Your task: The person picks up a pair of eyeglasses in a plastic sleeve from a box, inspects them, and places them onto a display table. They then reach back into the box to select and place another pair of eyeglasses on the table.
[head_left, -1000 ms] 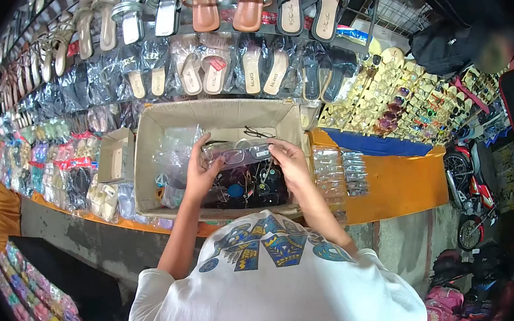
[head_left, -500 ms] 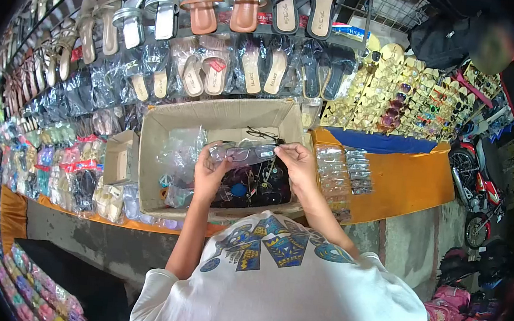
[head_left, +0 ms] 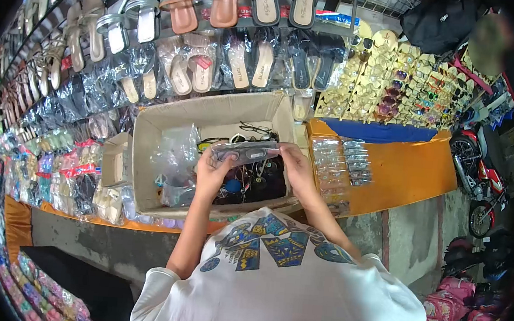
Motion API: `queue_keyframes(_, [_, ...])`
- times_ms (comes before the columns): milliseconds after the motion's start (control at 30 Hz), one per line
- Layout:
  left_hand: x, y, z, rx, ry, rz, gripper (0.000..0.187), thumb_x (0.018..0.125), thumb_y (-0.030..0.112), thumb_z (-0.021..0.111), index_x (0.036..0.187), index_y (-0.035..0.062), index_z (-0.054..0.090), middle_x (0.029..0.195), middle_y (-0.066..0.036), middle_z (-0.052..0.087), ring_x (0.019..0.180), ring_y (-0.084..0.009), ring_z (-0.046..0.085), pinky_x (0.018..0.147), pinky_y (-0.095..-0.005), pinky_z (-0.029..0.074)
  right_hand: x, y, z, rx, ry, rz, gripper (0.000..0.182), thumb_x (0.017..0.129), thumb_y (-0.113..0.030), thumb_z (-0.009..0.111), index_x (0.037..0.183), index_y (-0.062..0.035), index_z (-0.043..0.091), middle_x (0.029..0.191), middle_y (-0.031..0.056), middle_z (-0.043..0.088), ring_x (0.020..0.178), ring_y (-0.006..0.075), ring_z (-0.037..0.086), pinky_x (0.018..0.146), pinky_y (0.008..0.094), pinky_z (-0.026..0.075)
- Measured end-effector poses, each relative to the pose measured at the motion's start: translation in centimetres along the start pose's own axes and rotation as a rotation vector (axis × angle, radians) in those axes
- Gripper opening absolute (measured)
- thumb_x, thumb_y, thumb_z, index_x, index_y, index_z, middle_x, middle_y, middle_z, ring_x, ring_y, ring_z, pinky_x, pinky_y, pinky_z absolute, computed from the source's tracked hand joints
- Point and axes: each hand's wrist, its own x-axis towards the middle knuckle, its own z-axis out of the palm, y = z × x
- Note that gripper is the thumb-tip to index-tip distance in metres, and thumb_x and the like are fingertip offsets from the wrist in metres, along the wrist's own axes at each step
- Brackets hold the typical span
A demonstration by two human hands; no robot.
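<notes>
Between my two hands, above an open cardboard box (head_left: 213,105), is a pair of eyeglasses in a clear plastic sleeve (head_left: 248,152). My left hand (head_left: 212,167) grips the left end of the sleeve, thumb on the near side. At the other end, the fingers of my right hand (head_left: 295,165) pinch the sleeve's edge. Inside the box lie several loose eyeglasses (head_left: 257,129), crumpled clear plastic bags (head_left: 175,147) and a round blue item (head_left: 231,186) among dark things. My hands and the sleeve hide part of the contents.
Right of the box, rows of sleeved eyeglasses (head_left: 330,161) lie on an orange cloth (head_left: 396,173). Sunglasses on a yellow display (head_left: 392,80) stand behind. Sandals (head_left: 225,5) and bagged shoes (head_left: 241,58) fill the racks ahead. A small carton (head_left: 116,160) sits left; a motorcycle (head_left: 481,180) stands far right.
The sleeve has turned slightly between my hands, and its right end sits a little higher. More of the glasses at the back of the box show. The whole view has shifted slightly.
</notes>
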Motion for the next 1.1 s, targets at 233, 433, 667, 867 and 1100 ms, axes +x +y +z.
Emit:
queue_keyframes(233, [-0.4, 0.4, 1.8, 0.031, -0.060, -0.176, 0.031, 0.100, 0.001, 0.067, 0.130, -0.0031, 0.058, 0.112, -0.008, 0.069, 0.098, -0.0135, 0.067, 0.085, -0.0303, 0.059, -1.1, -0.6, -1.7, 0.042, -0.030, 0.128, 0.020, 0.099, -0.010, 0.072, 0.115, 0.0013, 0.067, 0.109, 0.0076, 0.073, 0.102, 0.0120, 0.066, 0.091, 0.0265, 0.052])
queue_keyframes(433, [-1.0, -1.1, 4.2, 0.127, -0.146, -0.144, 0.030, 0.104, 0.003, 0.062, 0.133, -0.0016, 0.059, 0.108, -0.003, 0.068, 0.092, -0.0057, 0.061, 0.071, -0.0231, 0.051, -2.2, -1.8, -4.2, 0.033, 0.063, 0.108, 0.025, 0.094, -0.007, 0.076, 0.117, 0.0007, 0.067, 0.103, 0.0034, 0.072, 0.092, 0.0087, 0.065, 0.081, 0.0247, 0.052])
queue_keyframes(667, [-1.4, -0.9, 11.9, 0.224, -0.217, -0.209, 0.042, 0.101, 0.001, 0.065, 0.142, -0.0026, 0.058, 0.102, 0.002, 0.065, 0.078, -0.0023, 0.054, 0.069, -0.0187, 0.045, -4.3, -3.3, -11.0, 0.008, 0.290, 0.043, 0.023, 0.094, -0.007, 0.076, 0.115, 0.0003, 0.069, 0.099, 0.0022, 0.071, 0.087, 0.0064, 0.064, 0.076, 0.0230, 0.050])
queue_keyframes(867, [-3.2, -2.8, 23.4, 0.513, -0.182, -0.015, 0.040, 0.095, 0.002, 0.072, 0.134, -0.0046, 0.064, 0.086, 0.007, 0.049, 0.070, -0.0038, 0.040, 0.064, -0.0194, 0.039, -5.7, -4.8, -22.2, 0.075, 0.316, 0.089, 0.017, 0.096, -0.003, 0.074, 0.112, 0.0006, 0.070, 0.092, -0.0050, 0.066, 0.080, -0.0002, 0.053, 0.069, 0.0173, 0.042])
queue_keyframes(1100, [-4.9, -13.0, 38.5, 0.384, -0.097, -0.010, 0.051, 0.093, 0.007, 0.077, 0.138, -0.0042, 0.058, 0.094, 0.001, 0.059, 0.082, -0.0044, 0.054, 0.071, -0.0205, 0.048, -6.2, -1.5, -39.7, 0.024, 0.345, 0.065, 0.018, 0.095, -0.004, 0.074, 0.112, -0.0001, 0.069, 0.089, -0.0015, 0.068, 0.079, 0.0031, 0.060, 0.070, 0.0210, 0.048])
